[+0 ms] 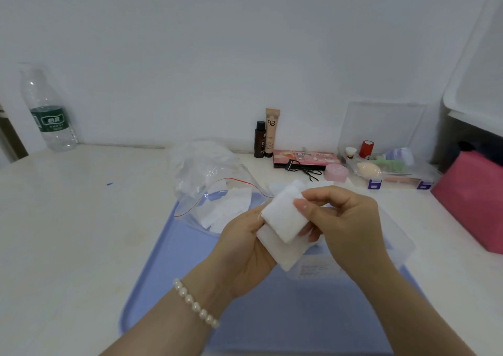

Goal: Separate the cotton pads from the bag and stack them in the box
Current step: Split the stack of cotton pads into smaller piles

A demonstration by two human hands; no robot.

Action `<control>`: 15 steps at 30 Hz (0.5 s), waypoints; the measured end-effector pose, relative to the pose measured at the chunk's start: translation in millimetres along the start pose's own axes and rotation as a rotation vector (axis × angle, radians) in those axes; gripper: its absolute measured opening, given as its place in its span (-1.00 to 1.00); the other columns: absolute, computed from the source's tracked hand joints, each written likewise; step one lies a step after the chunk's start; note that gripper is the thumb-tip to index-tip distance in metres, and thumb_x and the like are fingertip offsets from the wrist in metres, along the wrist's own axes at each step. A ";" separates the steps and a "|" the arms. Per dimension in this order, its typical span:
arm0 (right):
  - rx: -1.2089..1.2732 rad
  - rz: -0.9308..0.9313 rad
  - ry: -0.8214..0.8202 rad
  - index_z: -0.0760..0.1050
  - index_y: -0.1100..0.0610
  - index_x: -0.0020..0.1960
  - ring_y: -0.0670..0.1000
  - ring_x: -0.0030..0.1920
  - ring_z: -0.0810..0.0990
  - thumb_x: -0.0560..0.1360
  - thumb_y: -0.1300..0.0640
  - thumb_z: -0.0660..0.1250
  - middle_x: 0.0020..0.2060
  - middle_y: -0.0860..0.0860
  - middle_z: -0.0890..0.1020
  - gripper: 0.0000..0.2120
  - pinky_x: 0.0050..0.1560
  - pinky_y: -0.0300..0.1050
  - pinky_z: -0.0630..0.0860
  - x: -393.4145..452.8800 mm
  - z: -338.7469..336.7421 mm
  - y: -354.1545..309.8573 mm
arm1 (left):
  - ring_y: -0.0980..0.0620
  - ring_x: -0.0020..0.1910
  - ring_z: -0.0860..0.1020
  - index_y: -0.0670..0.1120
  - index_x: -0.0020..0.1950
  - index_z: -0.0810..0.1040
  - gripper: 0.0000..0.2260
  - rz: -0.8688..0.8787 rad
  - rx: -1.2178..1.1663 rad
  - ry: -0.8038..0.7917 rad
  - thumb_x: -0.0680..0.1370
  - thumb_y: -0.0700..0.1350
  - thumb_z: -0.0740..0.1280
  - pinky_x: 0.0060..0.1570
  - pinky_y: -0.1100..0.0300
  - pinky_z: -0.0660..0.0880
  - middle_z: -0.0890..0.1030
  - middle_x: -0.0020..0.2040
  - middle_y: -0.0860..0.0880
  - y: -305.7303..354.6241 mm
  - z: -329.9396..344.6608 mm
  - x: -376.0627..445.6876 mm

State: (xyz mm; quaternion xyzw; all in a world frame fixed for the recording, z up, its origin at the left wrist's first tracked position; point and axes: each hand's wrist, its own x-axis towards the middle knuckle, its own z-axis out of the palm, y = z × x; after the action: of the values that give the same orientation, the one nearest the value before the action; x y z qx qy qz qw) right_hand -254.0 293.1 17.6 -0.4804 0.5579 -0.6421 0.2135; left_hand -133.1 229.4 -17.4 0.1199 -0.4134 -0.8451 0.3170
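- A clear water bottle (47, 110) stands at the table's (68, 233) far left corner.
- The open bag (209, 184) holds loose cotton pads (228, 208) at the blue tray's (168, 268) far edge.
- The left hand (242, 252) and right hand (343, 219) pinch a stack of pads (284, 219) above the clear box (394, 235).
- An open organizer (386, 165) holds cosmetics at the far right edge.

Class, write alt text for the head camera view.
Two hands, left hand and right hand, hold white cotton pads above a blue tray. An open zip bag of pads lies behind them.
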 end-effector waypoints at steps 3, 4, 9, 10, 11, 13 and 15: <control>-0.010 -0.016 0.003 0.59 0.10 -0.28 -0.06 -0.61 0.48 0.37 0.36 0.42 -0.48 -0.05 0.61 -0.82 -0.57 -0.27 0.43 1.4 -2.3 1.8 | -0.18 0.02 0.52 -0.27 0.20 0.56 -0.64 -0.026 -0.003 -0.030 0.59 -0.11 0.11 0.20 -0.04 0.46 0.50 0.12 -0.33 0.4 1.3 -1.1; -0.021 -0.024 0.006 0.59 0.09 -0.28 -0.06 -0.61 0.48 0.38 0.36 0.42 -0.47 -0.06 0.61 -0.81 -0.58 -0.26 0.42 1.7 -2.8 2.7 | -0.17 -0.02 0.53 -0.26 0.17 0.59 -0.63 -0.031 -0.008 -0.029 0.59 -0.10 0.09 0.18 -0.03 0.47 0.52 0.07 -0.30 0.1 1.1 -0.9; -0.143 -0.052 0.032 0.56 0.00 -0.26 -0.07 -0.55 0.51 0.39 0.30 0.43 -0.43 -0.03 0.60 -0.79 -0.52 -0.32 0.44 1.0 -0.5 8.7 | -0.17 0.10 0.55 -0.21 0.16 0.61 -0.49 -0.073 -0.037 0.051 0.52 0.11 0.08 0.32 -0.10 0.36 0.57 0.14 -0.26 0.1 1.5 -0.8; -0.194 -0.074 0.038 0.54 -0.04 -0.25 -0.08 -0.50 0.52 0.39 0.28 0.44 -0.37 -0.03 0.60 -0.77 -0.47 -0.36 0.44 0.5 0.5 10.6 | -0.17 0.19 0.52 -0.21 0.22 0.56 -0.47 -0.085 -0.044 0.053 0.51 0.13 0.08 0.33 -0.09 0.35 0.56 0.21 -0.26 0.5 2.3 -1.3; -0.256 -0.104 0.040 0.52 -0.08 -0.23 -0.11 -0.43 0.52 0.38 0.26 0.45 -0.33 -0.07 0.58 -0.75 -0.42 -0.40 0.43 0.2 1.3 12.0 | -0.16 0.26 0.49 -0.22 0.28 0.50 -0.47 -0.091 -0.049 0.042 0.52 0.13 0.10 0.33 -0.07 0.36 0.54 0.26 -0.24 1.8 4.0 -2.5; -0.341 -0.144 0.028 0.49 -0.10 -0.19 -0.18 -0.36 0.47 0.35 0.23 0.47 -0.29 -0.11 0.52 -0.74 -0.34 -0.42 0.41 -0.2 1.7 12.9 | -0.13 0.28 0.49 -0.24 0.32 0.44 -0.57 -0.078 -0.023 0.002 0.57 0.02 0.18 0.31 -0.03 0.39 0.53 0.27 -0.22 2.3 4.7 -4.2; -0.361 -0.140 0.011 0.47 -0.09 -0.19 -0.20 -0.33 0.44 0.32 0.21 0.49 -0.28 -0.07 0.49 -0.73 -0.32 -0.43 0.39 -0.1 0.9 12.6 | -0.13 0.26 0.52 -0.27 0.32 0.43 -0.60 -0.062 0.008 -0.031 0.54 -0.10 0.21 0.29 -0.01 0.41 0.53 0.27 -0.23 3.1 3.4 -4.7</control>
State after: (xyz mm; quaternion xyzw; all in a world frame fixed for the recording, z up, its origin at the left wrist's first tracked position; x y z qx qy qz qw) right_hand -256.5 289.1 5.9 -0.5451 0.6302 -0.5477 0.0757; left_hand -129.7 233.1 -13.2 0.1206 -0.4179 -0.8546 0.2835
